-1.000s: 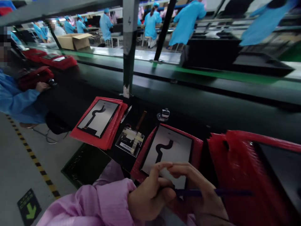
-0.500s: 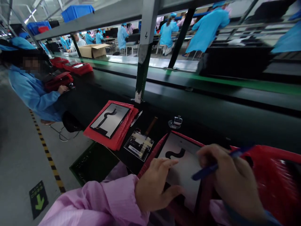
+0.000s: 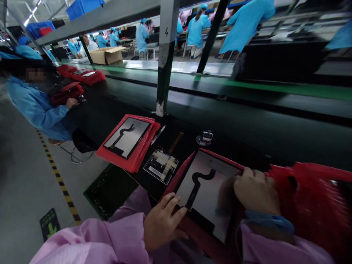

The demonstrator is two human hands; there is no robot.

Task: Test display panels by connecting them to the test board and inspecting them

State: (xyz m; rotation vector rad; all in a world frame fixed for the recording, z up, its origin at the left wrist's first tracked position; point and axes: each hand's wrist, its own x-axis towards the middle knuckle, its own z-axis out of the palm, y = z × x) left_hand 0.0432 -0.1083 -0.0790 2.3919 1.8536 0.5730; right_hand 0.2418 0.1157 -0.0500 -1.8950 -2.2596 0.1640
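A grey display panel (image 3: 211, 194) with a black curved flex cable (image 3: 199, 179) lies on a red bubble-wrap pad (image 3: 176, 181) in front of me. My left hand (image 3: 161, 223) rests at the panel's lower left corner with fingers stretched out, touching its edge. My right hand (image 3: 254, 190) is curled at the panel's right edge; its fingers are smeared by motion and what they hold does not show. Pink sleeves cover both arms.
A second panel on a stack of red pads (image 3: 128, 141) lies to the left, a small circuit part (image 3: 161, 166) beside it. A small metal fixture (image 3: 205, 137) stands behind. Red wrap (image 3: 310, 205) piles at right. A person in blue (image 3: 38, 102) sits at left by the dark conveyor (image 3: 247, 121).
My right hand drew back to the panel's right edge and the blue pen is no longer visible. My left hand slid down to the panel's lower left corner, uncovering the flex cable.
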